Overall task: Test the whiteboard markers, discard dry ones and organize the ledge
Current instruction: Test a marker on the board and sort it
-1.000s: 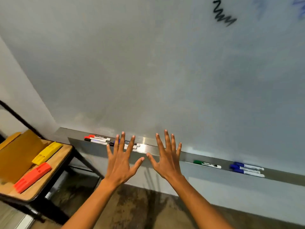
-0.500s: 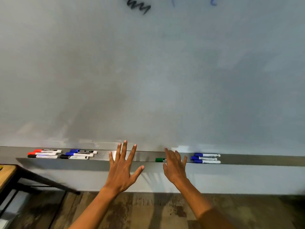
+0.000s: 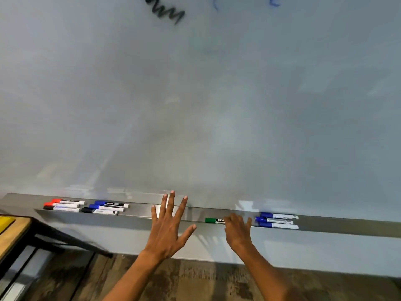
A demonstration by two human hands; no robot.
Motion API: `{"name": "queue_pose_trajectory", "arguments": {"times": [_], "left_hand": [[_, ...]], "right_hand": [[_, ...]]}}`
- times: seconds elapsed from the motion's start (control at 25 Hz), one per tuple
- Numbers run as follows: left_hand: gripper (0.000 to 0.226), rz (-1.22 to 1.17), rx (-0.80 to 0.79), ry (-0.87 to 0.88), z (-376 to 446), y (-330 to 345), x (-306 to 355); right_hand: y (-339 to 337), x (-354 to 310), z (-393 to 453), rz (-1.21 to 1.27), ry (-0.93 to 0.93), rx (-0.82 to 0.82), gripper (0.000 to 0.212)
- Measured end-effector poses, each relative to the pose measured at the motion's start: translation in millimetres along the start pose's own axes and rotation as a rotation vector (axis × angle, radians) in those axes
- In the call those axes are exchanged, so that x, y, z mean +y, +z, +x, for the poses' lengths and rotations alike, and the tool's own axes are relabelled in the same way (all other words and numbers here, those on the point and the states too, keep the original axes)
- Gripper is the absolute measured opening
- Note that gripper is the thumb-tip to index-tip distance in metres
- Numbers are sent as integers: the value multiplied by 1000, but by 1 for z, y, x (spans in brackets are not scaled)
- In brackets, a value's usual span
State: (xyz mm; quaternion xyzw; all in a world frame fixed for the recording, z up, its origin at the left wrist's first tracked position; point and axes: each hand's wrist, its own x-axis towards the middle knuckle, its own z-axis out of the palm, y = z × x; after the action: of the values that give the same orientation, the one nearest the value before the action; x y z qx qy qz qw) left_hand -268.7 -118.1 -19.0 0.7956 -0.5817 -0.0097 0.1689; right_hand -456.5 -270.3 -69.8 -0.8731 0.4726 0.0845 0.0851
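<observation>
Now left hand (image 3: 168, 227) splayed, empty; right hand (image 3: 237, 230) curled over green marker (image 3: 213, 220) on ledge (image 3: 347, 224), grasp unclear.

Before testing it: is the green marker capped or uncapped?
Capped: the green marker shows a green cap on its left end; its other end is hidden by the right hand.

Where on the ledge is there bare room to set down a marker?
Bare ledge runs right of the three blue markers, and between the left cluster and the green marker, under the left hand. The left cluster is crowded.
</observation>
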Motion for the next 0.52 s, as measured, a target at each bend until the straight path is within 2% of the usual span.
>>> {"name": "queue_pose_trajectory", "arguments": {"times": [0.32,0.52], "left_hand": [[71,-1,23,72,8,-13,4],[62,-19,51,140,25,-28,5]], "right_hand": [[-11,10,5,55,-14,81,32],[-61,-8,-3,422,-107,266,21]]}}
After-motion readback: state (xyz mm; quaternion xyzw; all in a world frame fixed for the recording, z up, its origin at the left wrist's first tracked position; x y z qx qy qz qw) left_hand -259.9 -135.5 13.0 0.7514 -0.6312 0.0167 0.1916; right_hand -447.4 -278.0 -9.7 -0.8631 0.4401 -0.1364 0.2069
